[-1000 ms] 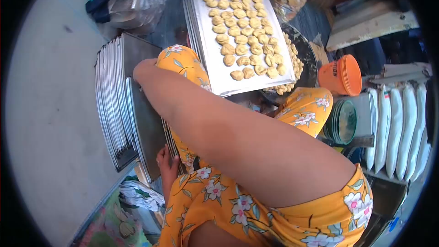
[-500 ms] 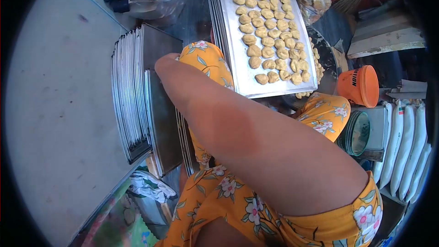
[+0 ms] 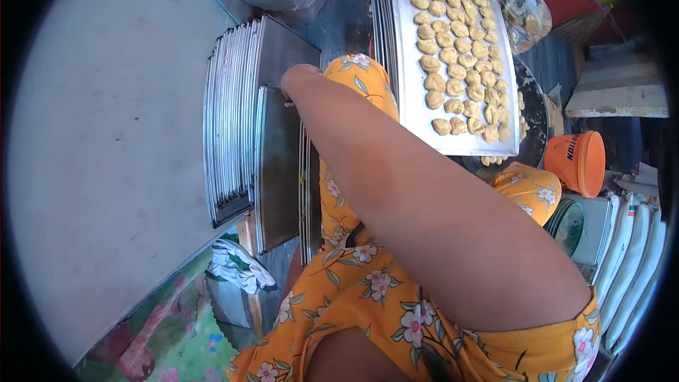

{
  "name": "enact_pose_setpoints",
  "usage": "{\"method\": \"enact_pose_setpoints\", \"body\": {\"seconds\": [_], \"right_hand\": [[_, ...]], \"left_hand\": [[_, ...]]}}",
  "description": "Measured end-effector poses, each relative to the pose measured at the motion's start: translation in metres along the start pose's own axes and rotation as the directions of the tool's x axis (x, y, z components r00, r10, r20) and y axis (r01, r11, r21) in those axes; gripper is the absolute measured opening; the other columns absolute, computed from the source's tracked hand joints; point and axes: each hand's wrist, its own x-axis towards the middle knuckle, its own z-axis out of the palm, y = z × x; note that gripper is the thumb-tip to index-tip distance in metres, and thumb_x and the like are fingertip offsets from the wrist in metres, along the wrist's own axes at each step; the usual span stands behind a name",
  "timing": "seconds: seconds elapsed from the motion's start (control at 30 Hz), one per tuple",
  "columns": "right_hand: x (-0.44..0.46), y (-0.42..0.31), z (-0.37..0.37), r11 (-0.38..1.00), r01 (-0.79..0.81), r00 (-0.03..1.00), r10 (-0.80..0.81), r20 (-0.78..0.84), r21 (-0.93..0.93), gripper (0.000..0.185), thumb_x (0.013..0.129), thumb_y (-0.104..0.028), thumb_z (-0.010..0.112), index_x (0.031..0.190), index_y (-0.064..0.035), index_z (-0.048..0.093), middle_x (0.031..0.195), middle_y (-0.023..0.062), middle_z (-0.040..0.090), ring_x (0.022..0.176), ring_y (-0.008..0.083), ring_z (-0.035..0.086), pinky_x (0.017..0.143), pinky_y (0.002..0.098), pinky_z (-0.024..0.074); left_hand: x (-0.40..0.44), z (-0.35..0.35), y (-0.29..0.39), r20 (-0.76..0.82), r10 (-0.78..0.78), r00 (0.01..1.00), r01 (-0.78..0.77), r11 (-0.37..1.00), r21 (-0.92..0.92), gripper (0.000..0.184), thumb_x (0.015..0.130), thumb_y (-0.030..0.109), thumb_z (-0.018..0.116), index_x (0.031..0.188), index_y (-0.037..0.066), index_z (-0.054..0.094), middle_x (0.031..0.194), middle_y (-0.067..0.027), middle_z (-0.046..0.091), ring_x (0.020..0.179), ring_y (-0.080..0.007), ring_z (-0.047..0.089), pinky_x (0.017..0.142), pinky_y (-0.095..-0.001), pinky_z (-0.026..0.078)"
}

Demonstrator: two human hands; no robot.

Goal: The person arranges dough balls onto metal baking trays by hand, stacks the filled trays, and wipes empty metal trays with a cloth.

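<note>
My right arm reaches across the view from the lower right. Its hand [image 3: 301, 75] is bent down at the wrist beside upright metal baking trays [image 3: 283, 170], and its fingers are hidden. Whether it touches or grips a tray I cannot tell. A row of similar trays [image 3: 230, 120] stands on edge just left of it. Past my knee, a metal baking tray [image 3: 453, 147] lies on top of a stack, covered with rows of yellowish dough balls [image 3: 455, 88]. My left hand is out of view.
A dark round pan [image 3: 535, 92] with more dough pieces sits partly under the stack. To the right are an orange bucket [image 3: 574, 161] and white packed bags [image 3: 629, 255]. A pale wall or board [image 3: 113, 134] fills the left, with a crumpled cloth [image 3: 240, 265] near its lower edge.
The view has turned left, so trays, dough and bucket appear farther right. My right arm stays stretched toward the upright trays, its hand still bent down there.
</note>
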Motion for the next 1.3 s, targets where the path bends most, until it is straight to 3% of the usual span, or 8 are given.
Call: {"method": "enact_pose_setpoints", "body": {"seconds": [0.43, 0.6, 0.67, 0.9, 0.97, 1.1, 1.2, 1.3], "right_hand": [[-0.149, 0.012, -0.106, 0.968, 0.230, 0.861, -0.156, -0.484, 0.098, 0.035, 0.076, -0.028, 0.067, 0.107, -0.0136, 0.072, 0.106, 0.0070, 0.071, 0.098, 0.0231, 0.068, 0.081, 0.0381, 0.0540], [-0.266, 0.023, -0.153, 0.942, 0.320, 0.614, -0.288, -0.735, -0.101, 0.033, 0.075, -0.031, 0.065, 0.103, -0.0168, 0.073, 0.102, 0.0044, 0.071, 0.095, 0.0206, 0.068, 0.079, 0.0393, 0.0539], [-0.307, 0.044, -0.160, 0.914, 0.362, 0.477, -0.352, -0.805, -0.185, 0.038, 0.072, -0.031, 0.063, 0.101, -0.0085, 0.073, 0.103, 0.0137, 0.070, 0.093, 0.0300, 0.068, 0.079, 0.0414, 0.0540], [-0.451, 0.185, -0.054, 0.891, 0.452, 0.163, -0.029, -0.986, 0.048, 0.046, 0.067, -0.037, 0.069, 0.099, -0.0049, 0.072, 0.089, 0.0186, 0.070, 0.085, 0.0334, 0.067, 0.077, 0.0400, 0.0532], [-0.436, 0.220, -0.005, 0.837, 0.547, -0.050, 0.055, -0.997, 0.018, 0.047, 0.068, -0.033, 0.070, 0.105, -0.0034, 0.070, 0.096, 0.0197, 0.068, 0.091, 0.0329, 0.066, 0.082, 0.0386, 0.0518], [-0.415, 0.260, 0.082, 0.667, 0.637, 0.236, 0.308, -0.922, 0.386, 0.047, 0.073, -0.023, 0.070, 0.114, -0.0030, 0.065, 0.109, 0.0197, 0.066, 0.101, 0.0299, 0.064, 0.090, 0.0360, 0.0477], [-0.382, 0.274, 0.132, 0.557, 0.657, 0.317, 0.408, -0.856, 0.508, 0.059, 0.070, -0.028, 0.071, 0.122, -0.0009, 0.061, 0.116, 0.0235, 0.062, 0.108, 0.0348, 0.060, 0.096, 0.0390, 0.0453], [-0.358, 0.283, 0.164, 0.592, 0.637, 0.334, 0.365, -0.869, 0.494, 0.067, 0.071, -0.027, 0.071, 0.132, -0.0023, 0.053, 0.119, 0.0264, 0.059, 0.115, 0.0365, 0.056, 0.101, 0.0389, 0.0420]], "left_hand": [[0.022, -0.003, 0.016, -0.003, 0.052, 0.999, -0.052, 0.999, -0.009, 0.049, 0.100, 0.035, 0.043, 0.124, -0.006, 0.056, 0.117, -0.0162, 0.058, 0.104, -0.0251, 0.057, 0.092, -0.0377, 0.044], [0.047, -0.004, 0.035, 0.010, 0.070, 0.997, -0.070, 0.997, -0.044, 0.049, 0.101, 0.035, 0.042, 0.123, -0.006, 0.056, 0.115, -0.0159, 0.059, 0.103, -0.0247, 0.057, 0.091, -0.0374, 0.045], [0.063, -0.003, 0.047, 0.024, 0.068, 0.997, -0.066, 0.995, -0.076, 0.049, 0.101, 0.034, 0.042, 0.123, -0.006, 0.057, 0.115, -0.0158, 0.059, 0.103, -0.0245, 0.057, 0.091, -0.0372, 0.045], [0.080, 0.013, 0.138, -0.253, 0.176, 0.951, -0.218, 0.965, -0.148, 0.042, 0.102, 0.028, 0.040, 0.115, -0.007, 0.060, 0.107, -0.0137, 0.064, 0.092, -0.0224, 0.061, 0.082, -0.0354, 0.049], [0.089, 0.005, 0.140, -0.255, 0.334, 0.907, -0.374, 0.918, -0.129, 0.040, 0.102, 0.025, 0.039, 0.116, -0.007, 0.059, 0.108, -0.0134, 0.064, 0.092, -0.0223, 0.061, 0.082, -0.0352, 0.049], [0.077, 0.006, 0.144, -0.159, 0.421, 0.893, -0.418, 0.907, 0.048, 0.039, 0.102, 0.023, 0.037, 0.120, -0.005, 0.057, 0.113, -0.0141, 0.062, 0.099, -0.0222, 0.059, 0.087, -0.0347, 0.047], [0.082, 0.002, 0.134, -0.090, 0.412, 0.907, -0.396, 0.905, 0.153, 0.039, 0.102, 0.024, 0.037, 0.126, -0.003, 0.052, 0.121, -0.0151, 0.059, 0.107, -0.0232, 0.057, 0.093, -0.0349, 0.045], [0.084, -0.001, 0.135, -0.058, 0.280, 0.958, -0.286, 0.933, -0.218, 0.045, 0.103, 0.031, 0.036, 0.135, 0.000, 0.045, 0.131, -0.0152, 0.053, 0.117, -0.0263, 0.052, 0.099, -0.0382, 0.041]]}}
